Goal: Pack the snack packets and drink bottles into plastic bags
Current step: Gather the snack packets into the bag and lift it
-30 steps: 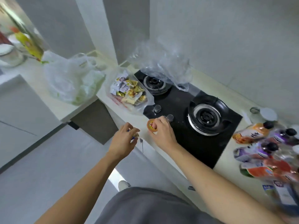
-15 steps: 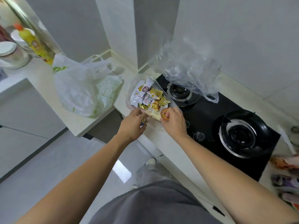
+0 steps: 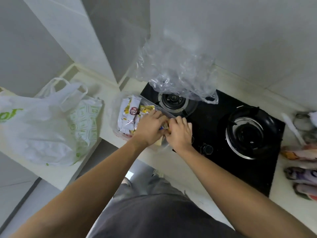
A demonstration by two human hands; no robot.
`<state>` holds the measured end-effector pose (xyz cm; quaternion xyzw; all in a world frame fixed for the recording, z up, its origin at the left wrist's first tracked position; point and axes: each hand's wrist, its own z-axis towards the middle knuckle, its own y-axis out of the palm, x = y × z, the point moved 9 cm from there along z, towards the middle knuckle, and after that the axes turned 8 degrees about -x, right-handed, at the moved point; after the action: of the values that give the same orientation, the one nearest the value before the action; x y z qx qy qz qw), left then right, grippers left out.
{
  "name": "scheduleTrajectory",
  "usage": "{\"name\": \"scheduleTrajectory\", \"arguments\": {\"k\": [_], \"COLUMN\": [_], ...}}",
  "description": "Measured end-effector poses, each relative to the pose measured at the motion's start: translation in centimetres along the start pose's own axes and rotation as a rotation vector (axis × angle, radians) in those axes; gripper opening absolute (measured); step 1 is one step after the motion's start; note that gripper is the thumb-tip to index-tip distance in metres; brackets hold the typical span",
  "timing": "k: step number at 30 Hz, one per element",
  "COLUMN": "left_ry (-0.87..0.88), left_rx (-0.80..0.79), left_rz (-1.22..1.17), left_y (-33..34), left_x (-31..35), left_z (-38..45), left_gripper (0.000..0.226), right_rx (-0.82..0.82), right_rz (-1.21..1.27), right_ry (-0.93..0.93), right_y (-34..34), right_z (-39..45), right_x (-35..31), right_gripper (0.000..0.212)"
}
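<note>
A clear plastic bag [image 3: 116, 107] filled with white and yellow snack packets [image 3: 128, 114] lies on the counter left of the stove. My left hand [image 3: 148, 128] and my right hand [image 3: 180, 134] meet at its near opening, fingers curled. The left hand pinches a small item with a blue edge [image 3: 160, 129]. An orange-yellow snack piece [image 3: 169, 130] is gripped in the right hand. Several drink bottles [image 3: 301, 176] lie blurred at the right edge. An empty crumpled clear bag [image 3: 173, 73] stands over the back left burner.
A black two-burner gas stove [image 3: 214, 122] fills the counter's middle, its knobs [image 3: 207, 149] by my right wrist. A white bag with green print [image 3: 42, 124] sits on the lower counter to the left. Walls close in behind; the counter edge [image 3: 171, 170] runs just below my hands.
Both hands have moved from the counter's front edge up to the snack bag's opening and come together, carrying the small items. The view has swung left, pushing the bottles to the right edge.
</note>
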<state>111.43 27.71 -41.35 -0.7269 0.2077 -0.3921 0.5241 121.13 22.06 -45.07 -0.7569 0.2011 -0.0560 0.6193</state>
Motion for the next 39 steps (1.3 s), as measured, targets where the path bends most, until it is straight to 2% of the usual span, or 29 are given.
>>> {"name": "scheduleTrajectory", "arguments": {"k": [5, 9, 14, 19, 23, 28, 31, 39], "left_ry": [0.061, 0.151, 0.243, 0.311, 0.377, 0.497, 0.560, 0.714], "left_rx": [-0.077, -0.114, -0.122, -0.148, -0.138, -0.101, -0.120, -0.161], "left_rz": [0.147, 0.173, 0.172, 0.200, 0.194, 0.176, 0.215, 0.179], "left_y": [1.7, 2.7, 1.8, 0.8, 0.3, 0.3, 1.3, 6.7], "left_x": [-0.3, -1.4, -2.0, -2.1, -1.0, 3.8, 8.3, 25.7], "left_z": [0.9, 0.0, -1.0, -1.9, -2.3, -2.6, -2.8, -4.3], "left_gripper": [0.041, 0.035, 0.040, 0.045, 0.044, 0.036, 0.041, 0.049], "right_rx": [-0.062, -0.130, -0.074, -0.048, 0.027, 0.102, 0.147, 0.200], "right_rz": [-0.051, -0.019, 0.081, 0.121, 0.158, 0.213, 0.244, 0.305], "right_ry": [0.018, 0.041, 0.120, 0.214, 0.305, 0.419, 0.505, 0.722], "right_y": [1.1, 1.9, 0.8, -0.3, -1.7, -2.7, -3.1, -1.9], "right_z": [-0.8, -1.9, -3.5, -5.6, -8.3, -13.0, -17.0, -31.4], "right_x": [0.3, -0.4, -1.2, -1.4, -0.3, 3.2, 6.6, 19.1], "right_gripper": [0.040, 0.042, 0.037, 0.049, 0.043, 0.049, 0.051, 0.055]}}
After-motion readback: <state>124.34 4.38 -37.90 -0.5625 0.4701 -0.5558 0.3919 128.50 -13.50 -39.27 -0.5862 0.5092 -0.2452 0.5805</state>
